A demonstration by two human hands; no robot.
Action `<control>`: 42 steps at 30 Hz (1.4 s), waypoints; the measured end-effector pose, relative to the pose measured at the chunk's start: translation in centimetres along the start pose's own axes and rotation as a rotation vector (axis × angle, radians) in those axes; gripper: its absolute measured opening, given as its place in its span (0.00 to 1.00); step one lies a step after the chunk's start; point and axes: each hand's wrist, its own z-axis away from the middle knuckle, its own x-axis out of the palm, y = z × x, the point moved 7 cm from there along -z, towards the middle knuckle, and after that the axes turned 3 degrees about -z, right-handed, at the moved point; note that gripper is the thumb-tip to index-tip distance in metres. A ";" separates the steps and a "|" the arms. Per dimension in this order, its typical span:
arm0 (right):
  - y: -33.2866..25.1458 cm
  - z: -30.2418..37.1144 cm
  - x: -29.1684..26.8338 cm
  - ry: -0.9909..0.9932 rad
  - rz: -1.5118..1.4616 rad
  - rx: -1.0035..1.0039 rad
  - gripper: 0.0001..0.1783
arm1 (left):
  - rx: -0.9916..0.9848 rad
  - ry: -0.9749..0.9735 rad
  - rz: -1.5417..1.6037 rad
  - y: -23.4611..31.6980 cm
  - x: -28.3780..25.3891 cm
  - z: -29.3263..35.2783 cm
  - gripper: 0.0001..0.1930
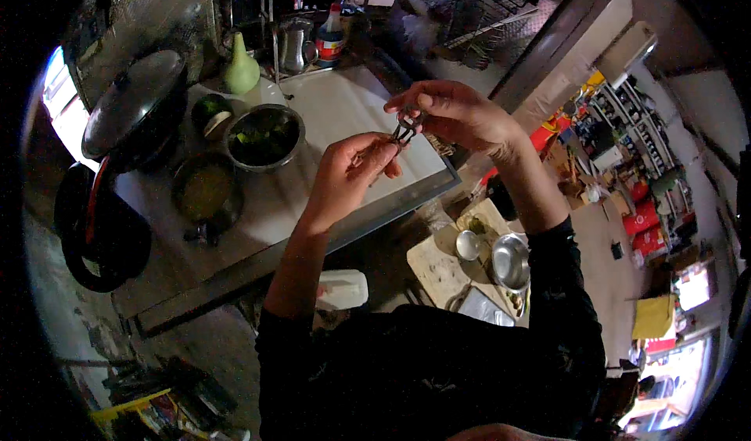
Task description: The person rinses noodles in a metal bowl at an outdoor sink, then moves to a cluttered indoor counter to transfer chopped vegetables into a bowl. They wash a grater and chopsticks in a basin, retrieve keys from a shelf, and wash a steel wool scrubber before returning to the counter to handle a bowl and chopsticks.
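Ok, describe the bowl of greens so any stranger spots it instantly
Find the white-topped table. Left of the person's left hand, a round metal bowl sits between a pale green gourd behind and a dark pan nearer. Its shiny rim and leafy green filling set it apart.

The small tool looks metallic, the bowl shiny metal, the countertop smooth, slightly glossy.

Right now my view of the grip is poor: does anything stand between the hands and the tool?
Nothing visible does. The left hand pinches the lower end of the tool; the right hand is at its upper end, though contact there is unclear. The greens bowl stands to the left.
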 end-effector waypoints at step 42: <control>-1.8 -1.3 1.1 -0.152 0.531 -0.067 0.15 | 0.603 0.196 -0.672 3.1 -1.0 -0.1 0.12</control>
